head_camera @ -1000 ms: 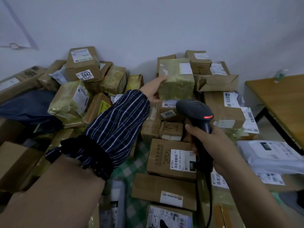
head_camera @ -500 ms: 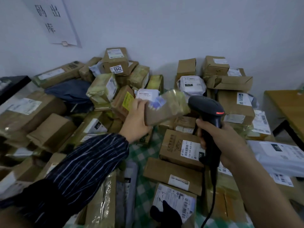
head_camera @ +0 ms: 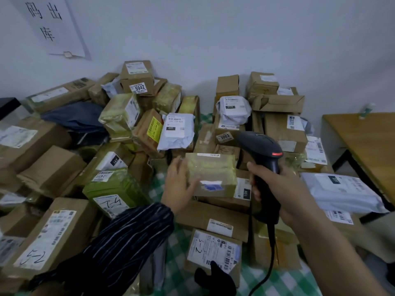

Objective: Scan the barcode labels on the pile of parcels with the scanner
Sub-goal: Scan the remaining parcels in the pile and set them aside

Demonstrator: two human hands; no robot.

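Yellow-green tape wraps the taped parcel [head_camera: 213,169] that the left hand [head_camera: 180,186] has just brought down. A second ago it was high on the back stack against the wall, and half a second ago it was in the air. Now it sits low in the middle, on or just above the box marked 15H [head_camera: 243,191] and right beside the scanner [head_camera: 263,146]. To my eye the fetching is done and the parcel is being presented for its read.

The left fingers [head_camera: 193,182] lie spread and fairly straight over its near face and left end. They are blurred, and seem to steady it more than clasp it. The right hand [head_camera: 277,189] is wrapped round the scanner's grip, nose aimed away over the parcel, a red light glowing on its back and the cable [head_camera: 270,263] trailing down.

The parcel is a squat block, glossy and crinkled under the tape. A thin white strip shows on its top edge and a blue-white patch on the front, but I can see no barcode facing the scanner, so it may need turning.

Around it the pile [head_camera: 136,124] mixes matt brown cardboard boxes with soft, puffy white mailers [head_camera: 177,133], lying on a green checked cloth [head_camera: 179,248]. A wooden desk [head_camera: 367,142] stands to the right.
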